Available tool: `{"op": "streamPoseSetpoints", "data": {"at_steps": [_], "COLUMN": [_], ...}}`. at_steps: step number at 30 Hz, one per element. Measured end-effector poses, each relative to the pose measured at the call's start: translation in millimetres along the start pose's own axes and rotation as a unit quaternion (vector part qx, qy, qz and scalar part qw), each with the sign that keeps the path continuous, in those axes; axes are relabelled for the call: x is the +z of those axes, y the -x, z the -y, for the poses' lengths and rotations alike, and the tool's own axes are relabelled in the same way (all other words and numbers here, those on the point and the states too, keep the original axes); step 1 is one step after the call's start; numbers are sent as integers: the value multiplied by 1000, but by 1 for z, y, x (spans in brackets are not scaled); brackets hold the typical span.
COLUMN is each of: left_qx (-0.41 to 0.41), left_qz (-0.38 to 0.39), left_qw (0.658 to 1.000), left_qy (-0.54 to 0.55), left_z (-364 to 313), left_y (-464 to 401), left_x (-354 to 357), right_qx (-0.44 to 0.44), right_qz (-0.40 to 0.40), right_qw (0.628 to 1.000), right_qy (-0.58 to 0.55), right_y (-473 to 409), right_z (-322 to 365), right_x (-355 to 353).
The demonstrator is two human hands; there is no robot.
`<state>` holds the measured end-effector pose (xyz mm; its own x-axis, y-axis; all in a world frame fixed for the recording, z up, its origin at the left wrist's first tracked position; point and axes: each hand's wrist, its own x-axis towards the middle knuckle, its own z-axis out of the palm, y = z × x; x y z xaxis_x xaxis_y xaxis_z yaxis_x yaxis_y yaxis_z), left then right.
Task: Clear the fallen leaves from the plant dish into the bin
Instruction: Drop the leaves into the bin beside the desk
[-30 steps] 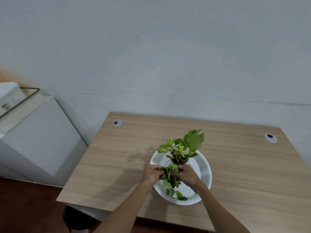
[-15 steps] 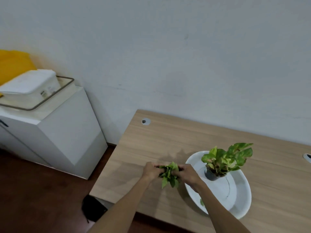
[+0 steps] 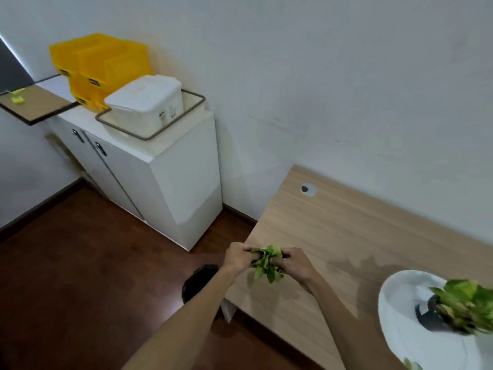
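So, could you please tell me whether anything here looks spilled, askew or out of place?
One small green leaf lies on the white round plant dish, near its front rim. Otherwise nothing: both hands hold the leaf bunch cleanly.

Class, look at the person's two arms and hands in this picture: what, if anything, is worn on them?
Nothing shows on them. The left hand and right hand are bare, with no gloves, rings or watch visible. Both forearms are uncovered right to the picture's lower edge, so no sleeve is in view.
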<state>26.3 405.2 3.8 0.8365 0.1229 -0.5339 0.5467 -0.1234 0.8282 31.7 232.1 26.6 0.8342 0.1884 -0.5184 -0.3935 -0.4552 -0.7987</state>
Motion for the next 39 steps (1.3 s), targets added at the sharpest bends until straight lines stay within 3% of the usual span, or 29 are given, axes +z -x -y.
{"op": "streamPoseSetpoints", "data": {"at_steps": [10, 16, 28, 39], "left_qx": [-25, -58, -159, -178], "left_qz": [-79, -86, -115, -62], "left_qw": [996, 993, 976, 977], "left_qy": [31, 51, 89, 96], "left_z": [46, 101, 263, 347], "left_y": [-42, -90, -201, -250], "left_x": [-127, -172, -166, -159], "right_qx": [-10, 19, 152, 211], "right_qz": [87, 101, 45, 97], "right_qw": [995, 991, 963, 936], "right_qy": [52, 81, 218, 264], "right_y": [-73, -133, -253, -310], "right_z": [54, 41, -57, -106], "right_x": [118, 185, 304, 335]}}
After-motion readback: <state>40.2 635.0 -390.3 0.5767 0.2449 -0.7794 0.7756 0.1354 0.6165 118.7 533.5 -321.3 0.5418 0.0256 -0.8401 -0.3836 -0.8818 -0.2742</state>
